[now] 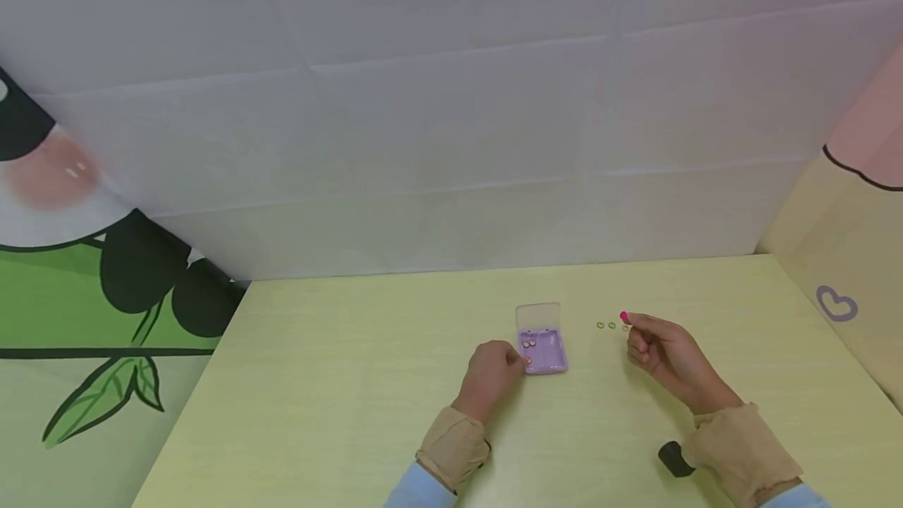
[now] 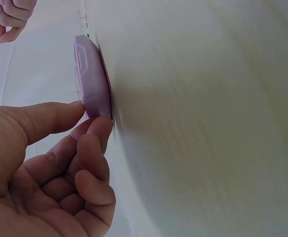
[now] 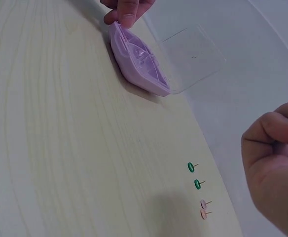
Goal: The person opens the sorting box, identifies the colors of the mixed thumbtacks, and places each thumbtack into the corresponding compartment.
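My left hand pinches the near left corner of a small purple box between thumb and fingers, while the box rests on the table. Its clear lid stands open at the back. Inside the box, a few small tacks show toward the left. Raised over the table to the right of the box, my right hand holds a pink thumbtack at the tips of thumb and index finger. Below that hand several thumbtacks lie in a row, among them a green thumbtack and an orange-pink thumbtack.
The pale wood-grain table ends at a white sheet behind. A printed panel borders the right side, and a cartoon print fills the left. A black object sits by the right wrist.
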### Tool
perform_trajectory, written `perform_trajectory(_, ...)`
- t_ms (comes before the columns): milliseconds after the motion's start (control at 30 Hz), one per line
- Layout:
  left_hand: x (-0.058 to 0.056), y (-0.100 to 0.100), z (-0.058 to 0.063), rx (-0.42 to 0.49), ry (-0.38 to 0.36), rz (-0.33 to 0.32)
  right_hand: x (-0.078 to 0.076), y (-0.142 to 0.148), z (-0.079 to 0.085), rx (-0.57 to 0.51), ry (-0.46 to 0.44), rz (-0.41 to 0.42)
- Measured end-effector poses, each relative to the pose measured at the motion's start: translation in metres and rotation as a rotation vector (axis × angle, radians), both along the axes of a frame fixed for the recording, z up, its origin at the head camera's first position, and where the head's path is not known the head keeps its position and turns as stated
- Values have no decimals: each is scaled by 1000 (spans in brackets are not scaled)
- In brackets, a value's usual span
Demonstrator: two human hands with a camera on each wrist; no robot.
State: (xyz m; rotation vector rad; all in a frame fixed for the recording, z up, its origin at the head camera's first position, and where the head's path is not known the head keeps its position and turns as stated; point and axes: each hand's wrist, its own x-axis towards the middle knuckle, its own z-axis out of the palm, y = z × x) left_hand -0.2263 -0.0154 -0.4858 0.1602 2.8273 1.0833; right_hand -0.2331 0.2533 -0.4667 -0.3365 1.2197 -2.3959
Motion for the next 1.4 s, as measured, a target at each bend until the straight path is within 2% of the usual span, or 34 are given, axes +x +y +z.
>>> perform_trajectory(233, 0, 0, 2, 2, 16, -13, -2, -2, -4, -112, 21, 68)
perform_trajectory(533, 1, 0, 2, 9, 13, -12, -2, -4, -7, -195, 49, 125)
perform_trajectory(900, 0, 0, 0, 5, -7, -4, -1, -7, -5, -161, 53, 124)
perform_trajectory(1400, 0, 1, 3, 16, -21, 3, -2, -13, -6, -177, 77, 153)
